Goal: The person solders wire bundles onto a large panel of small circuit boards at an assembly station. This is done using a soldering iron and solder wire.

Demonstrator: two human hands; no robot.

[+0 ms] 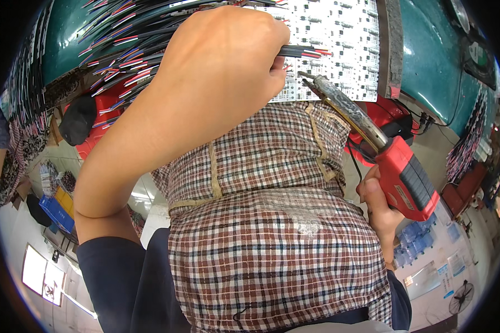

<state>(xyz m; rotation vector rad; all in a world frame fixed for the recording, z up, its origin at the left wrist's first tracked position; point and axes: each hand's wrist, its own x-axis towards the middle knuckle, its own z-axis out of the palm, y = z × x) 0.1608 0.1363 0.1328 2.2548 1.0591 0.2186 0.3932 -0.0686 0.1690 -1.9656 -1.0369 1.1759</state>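
My left hand [230,58] is closed over the near part of a white circuit-board panel [336,25], gripping a black cable [294,51]. The cable's thin red and dark wire ends stick out to the right of the fist, above the board. My fingertips are hidden behind the back of the hand. In my right hand [379,202] is a red and black soldering gun [411,180], held by its handle at the right. Its long metal barrel points up and left. The tip stands over the panel's near edge, just right of my left hand.
Many black cables with red, white and blue ends [125,41] fan out on the left of the green-topped table [428,61]. A dark bar [390,47] borders the panel's right side. A checked apron [272,233] covers my lap. Red stools [97,125] show below the table.
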